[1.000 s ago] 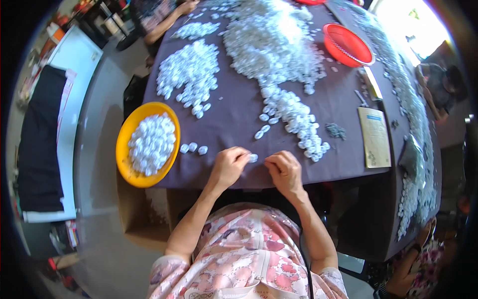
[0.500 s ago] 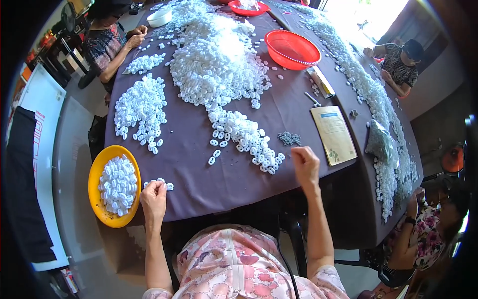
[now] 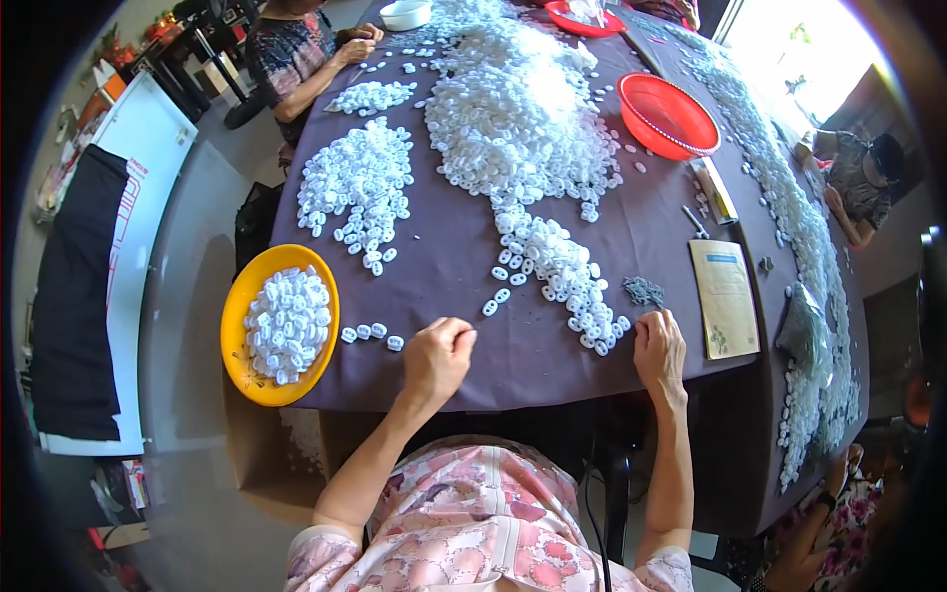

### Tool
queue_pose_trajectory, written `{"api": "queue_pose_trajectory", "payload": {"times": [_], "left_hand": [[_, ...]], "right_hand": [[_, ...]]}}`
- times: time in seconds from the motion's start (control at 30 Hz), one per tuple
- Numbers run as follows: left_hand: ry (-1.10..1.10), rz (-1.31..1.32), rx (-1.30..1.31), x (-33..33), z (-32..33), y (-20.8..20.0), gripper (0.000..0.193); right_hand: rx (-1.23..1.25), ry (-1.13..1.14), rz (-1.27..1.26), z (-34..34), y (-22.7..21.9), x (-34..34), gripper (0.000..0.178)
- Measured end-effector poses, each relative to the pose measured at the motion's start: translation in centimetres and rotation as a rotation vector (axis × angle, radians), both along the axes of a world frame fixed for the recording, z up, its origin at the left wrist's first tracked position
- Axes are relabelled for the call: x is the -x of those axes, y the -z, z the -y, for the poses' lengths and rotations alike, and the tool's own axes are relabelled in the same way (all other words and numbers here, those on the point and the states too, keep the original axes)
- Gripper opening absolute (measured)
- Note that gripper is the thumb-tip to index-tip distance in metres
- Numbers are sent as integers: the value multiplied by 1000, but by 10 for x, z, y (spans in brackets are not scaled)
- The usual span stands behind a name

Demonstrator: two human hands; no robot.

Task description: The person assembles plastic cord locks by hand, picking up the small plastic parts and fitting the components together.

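Note:
My left hand (image 3: 439,357) is closed, its thumb and fingers pinched together above the near part of the table. Whatever may be between them is hidden. My right hand (image 3: 661,350) is closed too, fingertips together, just below a small heap of tiny grey pieces (image 3: 643,290). I cannot make out anything in it. Beside it ends a trail of white oval plastic pieces with two holes each (image 3: 594,318). At the left, a yellow dish (image 3: 238,340) holds a mound of the same white pieces (image 3: 288,326). Several more white pieces (image 3: 371,332) lie in a short row right of the dish.
A big white heap (image 3: 523,128) covers the table's middle, with a smaller pile (image 3: 355,178) to its left. At the right are a tan booklet (image 3: 725,296), a pen (image 3: 696,222), a red basket (image 3: 671,116) and a filled clear bag (image 3: 804,335). Other people sit around.
My left hand has left the white pieces beside the yellow dish and moved right, toward the middle. My right hand stays near the grey heap. The whole view has shifted.

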State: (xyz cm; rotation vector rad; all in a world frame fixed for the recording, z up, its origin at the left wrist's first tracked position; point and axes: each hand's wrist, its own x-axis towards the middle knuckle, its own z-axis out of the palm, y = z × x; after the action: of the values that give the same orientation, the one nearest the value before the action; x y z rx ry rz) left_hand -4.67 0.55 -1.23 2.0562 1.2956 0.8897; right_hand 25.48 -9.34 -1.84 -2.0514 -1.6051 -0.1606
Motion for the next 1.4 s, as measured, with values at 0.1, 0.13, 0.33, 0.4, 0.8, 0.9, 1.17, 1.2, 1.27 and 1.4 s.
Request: {"api": "queue_pose_trajectory", "payload": {"times": [0.1,0.13,0.33,0.4,0.8,0.9,1.17,1.2,1.27,1.4], "left_hand": [[-1,-7,-35,-11,-5,3,7],[-10,-15,-32,-13,-6,1,7],[2,5,-60,-33,-23,8,5],[0,23,-67,-40,-29,12,4],[70,-5,-157,-75,-53,6,4],[83,-59,-247,-93,-58,13,6],[116,-273,-279,-102,-61,16,12],[118,-274,-280,-103,-62,15,12],[148,-298,-268,-104,-63,11,9],[155,-292,-238,-103,-62,17,8]], "right_hand": [[-43,18,-109,-1,0,4,4],[-105,-3,-176,-1,-3,8,3],[-175,-252,-550,-15,-3,73,10],[-167,-342,-476,-24,-4,91,13],[-208,-338,-508,-30,9,107,15],[-190,-336,-509,-29,9,108,15],[-206,-353,-508,-29,8,106,14],[-202,-353,-491,-29,8,106,14],[-210,-351,-483,-29,9,107,14],[-207,-357,-465,-30,8,107,15]]}}
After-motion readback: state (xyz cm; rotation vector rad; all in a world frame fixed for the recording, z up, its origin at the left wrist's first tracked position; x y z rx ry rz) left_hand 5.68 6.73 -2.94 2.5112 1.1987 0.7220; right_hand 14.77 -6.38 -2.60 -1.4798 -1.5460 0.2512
